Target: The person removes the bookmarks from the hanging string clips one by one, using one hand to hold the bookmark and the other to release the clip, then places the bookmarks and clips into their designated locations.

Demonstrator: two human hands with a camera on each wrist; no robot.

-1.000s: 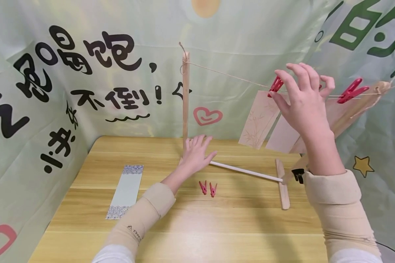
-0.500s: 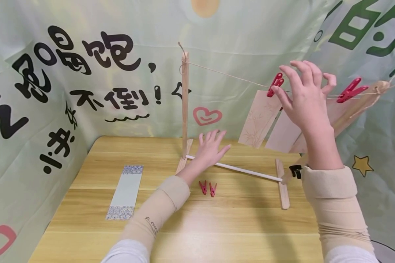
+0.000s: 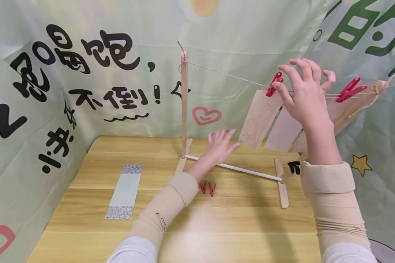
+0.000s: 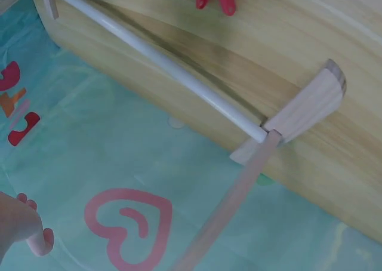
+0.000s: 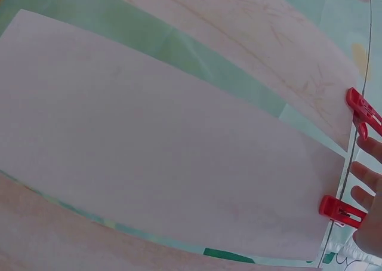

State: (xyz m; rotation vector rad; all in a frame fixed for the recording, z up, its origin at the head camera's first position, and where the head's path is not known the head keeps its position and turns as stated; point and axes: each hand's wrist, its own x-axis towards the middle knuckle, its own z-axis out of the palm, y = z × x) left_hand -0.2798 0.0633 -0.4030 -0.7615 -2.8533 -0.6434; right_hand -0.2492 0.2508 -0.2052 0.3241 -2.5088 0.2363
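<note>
My right hand (image 3: 309, 96) is raised at the string (image 3: 228, 75), fingers spread and thumb tip close beside a red clothespin (image 3: 274, 84). That clothespin clips a pale pink card with a bamboo print (image 3: 258, 118) to the string. A second red clothespin (image 5: 341, 211), by the fingers (image 5: 369, 175) in the right wrist view, bites the edge of a plain pale card (image 5: 173, 139). Another red clothespin (image 3: 350, 89) hangs farther right. Over the table my left hand (image 3: 218, 148) reaches forward with extended fingers, holding nothing.
The string runs between two wooden posts, the left post (image 3: 184, 106) upright. A white rod (image 3: 240, 170) joins their wooden feet (image 3: 282, 186). Two loose red clothespins (image 3: 212, 189) lie on the wooden table (image 3: 197, 226). A blue-bordered white card (image 3: 125, 191) lies at left.
My right thumb and index finger have come away from the clothespin, which stays on the string with the bamboo card. My left hand has moved right, away from the left post's base.
</note>
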